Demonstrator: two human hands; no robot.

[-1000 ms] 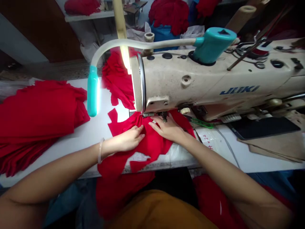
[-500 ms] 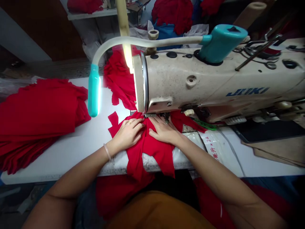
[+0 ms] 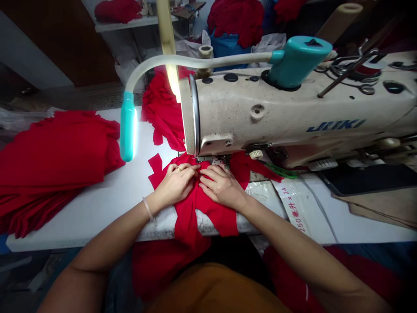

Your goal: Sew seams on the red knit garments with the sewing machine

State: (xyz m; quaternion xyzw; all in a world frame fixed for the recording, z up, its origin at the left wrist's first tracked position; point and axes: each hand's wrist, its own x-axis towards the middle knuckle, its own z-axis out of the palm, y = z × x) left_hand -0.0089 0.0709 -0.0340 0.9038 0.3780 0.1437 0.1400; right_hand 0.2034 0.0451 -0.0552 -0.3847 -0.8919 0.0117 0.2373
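Cream sewing machine (image 3: 293, 117) stands on the white table (image 3: 107, 204), with a stack of red cloth (image 3: 55, 161) lying well apart at the table's left. The red fabric piece (image 3: 208, 213) lies at the near edge, running under the presser foot (image 3: 213, 160) and hanging over the front. Left hand (image 3: 174, 184) and right hand (image 3: 221, 187) rest palm-down on it, fingertips meeting just before the foot, fingers curled and bearing on the cloth; whether they pinch a fold cannot be told.

My white table (image 3: 110, 204) bears a sewing machine (image 3: 276, 113). A red cloth piece (image 3: 215, 215) lies in front, a red pile (image 3: 55, 156) left.
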